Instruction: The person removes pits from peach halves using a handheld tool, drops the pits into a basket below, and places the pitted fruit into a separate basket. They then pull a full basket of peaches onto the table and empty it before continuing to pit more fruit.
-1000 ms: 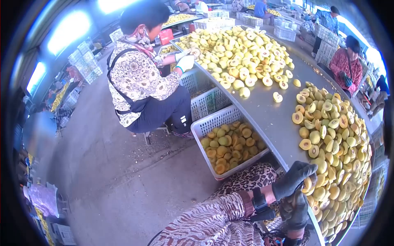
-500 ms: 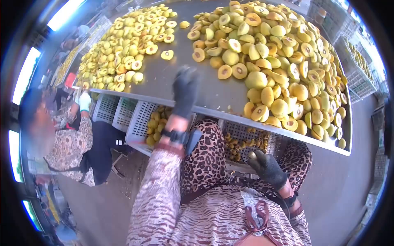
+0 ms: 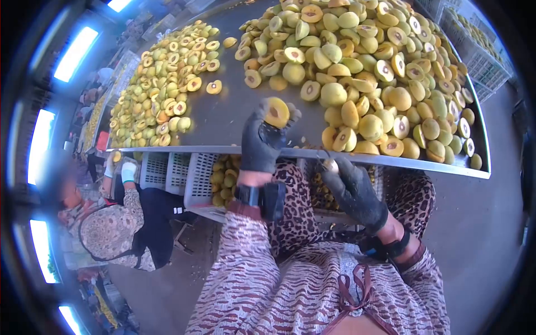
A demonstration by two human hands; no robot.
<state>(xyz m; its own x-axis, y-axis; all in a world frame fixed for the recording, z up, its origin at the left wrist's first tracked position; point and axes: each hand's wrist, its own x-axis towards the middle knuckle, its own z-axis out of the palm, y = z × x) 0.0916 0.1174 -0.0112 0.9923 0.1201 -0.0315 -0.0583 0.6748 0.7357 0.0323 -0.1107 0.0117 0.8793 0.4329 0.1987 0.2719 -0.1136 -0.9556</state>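
Note:
My left hand, in a dark glove, is raised over the front edge of the metal table. Its fingers are closed around a yellow peach half whose cut face shows a reddish-brown centre. To the right, my right hand, also gloved, grips a small tool with a pale end and what looks like a thin curved dark tip. The two hands are apart. A big heap of halved peaches lies on the table ahead and to the right. Another heap of halves is spread farther left.
Under the table's edge stands a white crate with peach pieces; a crate of small brownish bits sits above my lap. At left a person in a patterned top works at the same table. Stacked crates stand at far right.
My left hand, blurred and apparently empty over the table before, now holds a peach half upright. My right hand has risen from over the lower crate to the table edge. The view has shifted slightly.

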